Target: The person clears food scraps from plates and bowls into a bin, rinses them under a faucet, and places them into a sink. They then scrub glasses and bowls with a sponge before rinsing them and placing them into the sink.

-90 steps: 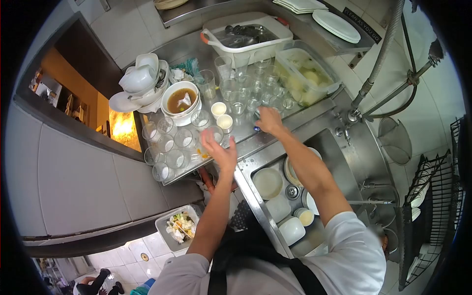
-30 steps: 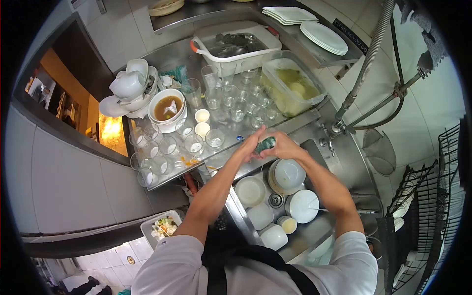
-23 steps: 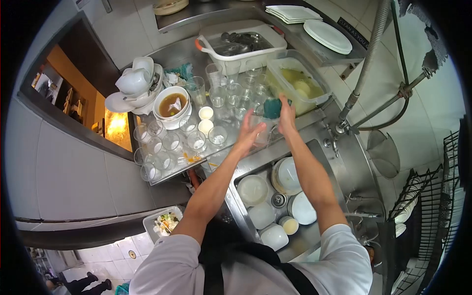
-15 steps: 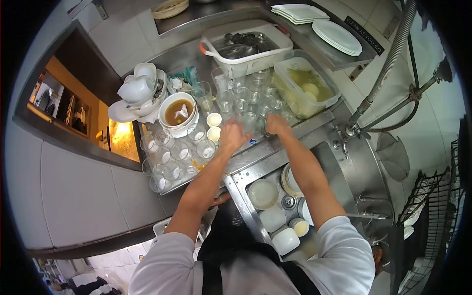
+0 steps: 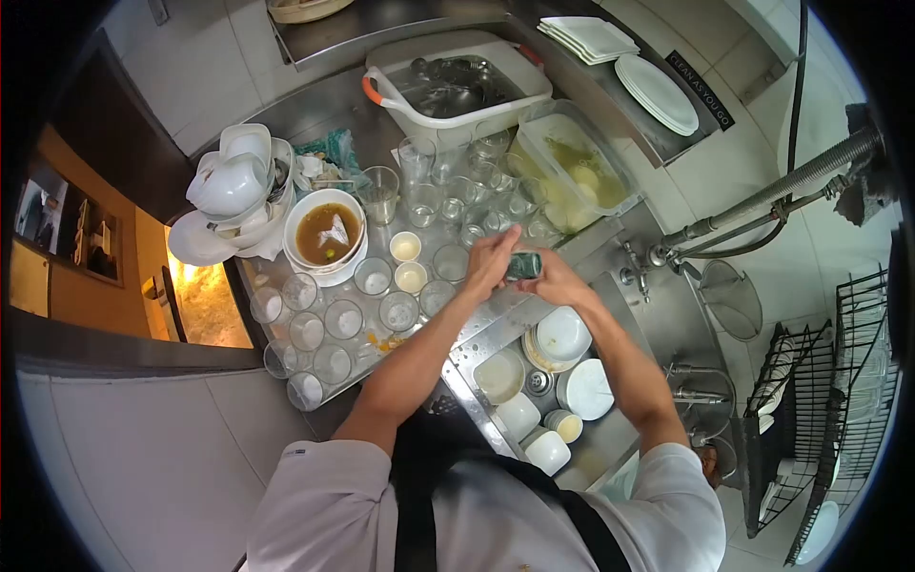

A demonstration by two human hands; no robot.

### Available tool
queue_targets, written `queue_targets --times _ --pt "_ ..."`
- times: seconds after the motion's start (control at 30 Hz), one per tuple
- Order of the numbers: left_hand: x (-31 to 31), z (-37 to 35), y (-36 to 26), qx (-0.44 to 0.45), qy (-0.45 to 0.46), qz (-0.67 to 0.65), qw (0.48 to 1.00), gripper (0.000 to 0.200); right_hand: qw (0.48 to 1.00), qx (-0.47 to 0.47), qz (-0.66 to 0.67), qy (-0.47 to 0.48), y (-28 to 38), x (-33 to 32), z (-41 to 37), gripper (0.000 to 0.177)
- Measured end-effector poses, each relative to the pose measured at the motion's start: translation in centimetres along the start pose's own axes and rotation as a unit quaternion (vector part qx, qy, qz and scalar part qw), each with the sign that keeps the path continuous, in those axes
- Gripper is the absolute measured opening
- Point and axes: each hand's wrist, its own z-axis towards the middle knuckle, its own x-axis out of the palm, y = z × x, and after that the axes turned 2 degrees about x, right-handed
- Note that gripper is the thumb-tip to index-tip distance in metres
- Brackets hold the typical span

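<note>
Over the steel counter's front edge, my right hand (image 5: 558, 279) is closed round a small dark green glass-like item (image 5: 524, 266). My left hand (image 5: 488, 262) is right beside it, fingers pressed together; what they hold is hidden. Behind and left of my hands are several clear glasses (image 5: 424, 203). More glasses with pale residue (image 5: 343, 318) stand at the counter's left front. Two small cream-filled cups (image 5: 410, 277) are left of my left hand. A bowl of brown liquid (image 5: 329, 232) holds a crumpled white piece.
Stacked white bowls (image 5: 233, 186) lean at the left. A white tub of cutlery (image 5: 457, 124) and a clear bin of greenish water (image 5: 581, 181) stand behind. The sink (image 5: 620, 362) holds bowls and plates. A hose (image 5: 762, 200) and wire rack (image 5: 791, 410) are at the right.
My hands have come together around the dark green item, after being apart over the glasses. An extra glass stands among those at the front. The view has shifted slightly.
</note>
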Motion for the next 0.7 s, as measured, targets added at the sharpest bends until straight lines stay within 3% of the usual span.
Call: queue_targets --times 0.03,0.1,0.13,0.17,0.2,0.3,0.33,0.37,0.4,0.43,0.47,0.53,0.63,0.7 --pt "-1.1 0.4 -0.5 -0.085 0.038 0.022 0.995 0.069 0.998 -0.019 -0.064 -0.014 0.2 0.0 0.7 0.029" --pt "-2.8 0.4 -1.3 -0.076 0.118 -0.075 0.987 0.069 0.980 -0.062 -0.188 -0.036 0.6 0.1 3.2 0.026" --pt "-3.6 0.1 -1.7 -0.072 0.157 -0.124 0.977 0.069 0.995 -0.030 0.014 -0.090 0.7 0.5 4.6 0.025" --pt "-4.1 -0.3 -1.7 -0.070 0.194 -0.172 0.963 0.070 0.966 0.009 0.217 -0.139 0.6 1.2 6.1 0.025" --pt "-4.2 0.2 -0.7 -0.012 0.172 -0.220 0.960 0.068 0.893 0.048 0.408 -0.182 0.3 1.5 7.7 0.025" --pt "-5.4 -1.2 -2.5 0.187 -0.051 -0.190 0.963 0.072 0.868 -0.024 0.400 -0.292 -3.0 -0.2 12.6 0.028" --pt "-6.0 -1.1 -3.3 0.267 -0.116 -0.175 0.941 0.064 0.923 -0.115 0.058 -0.363 -5.9 0.0 13.9 0.037" --pt "-7.3 0.1 -2.3 0.306 -0.142 -0.101 0.936 0.060 0.946 -0.084 -0.114 -0.293 -5.9 0.9 13.6 0.037" --pt "-9.0 2.0 0.0 0.340 -0.166 -0.025 0.925 0.057 0.934 -0.047 -0.283 -0.212 -5.6 2.7 12.6 0.038" --pt "-9.9 3.2 1.0 0.375 -0.189 0.049 0.906 0.053 0.888 -0.013 -0.442 -0.124 -5.2 3.9 12.3 0.039" --pt "-10.0 2.8 0.6 0.357 -0.185 0.024 0.915 0.045 0.891 0.030 -0.443 -0.094 -5.7 4.5 12.6 0.040" --pt "-10.8 2.9 1.1 0.372 -0.179 0.161 0.897 0.041 0.891 0.114 -0.438 -0.033 -6.8 5.5 13.3 0.042" --pt "-11.1 2.4 3.2 0.330 -0.195 0.307 0.871 0.038 0.863 0.130 -0.482 0.074 -7.8 4.4 14.8 0.036" --pt "-11.1 2.5 3.5 0.317 -0.204 0.369 0.850 0.038 0.862 0.104 -0.492 0.062 -8.5 4.0 14.7 0.034"
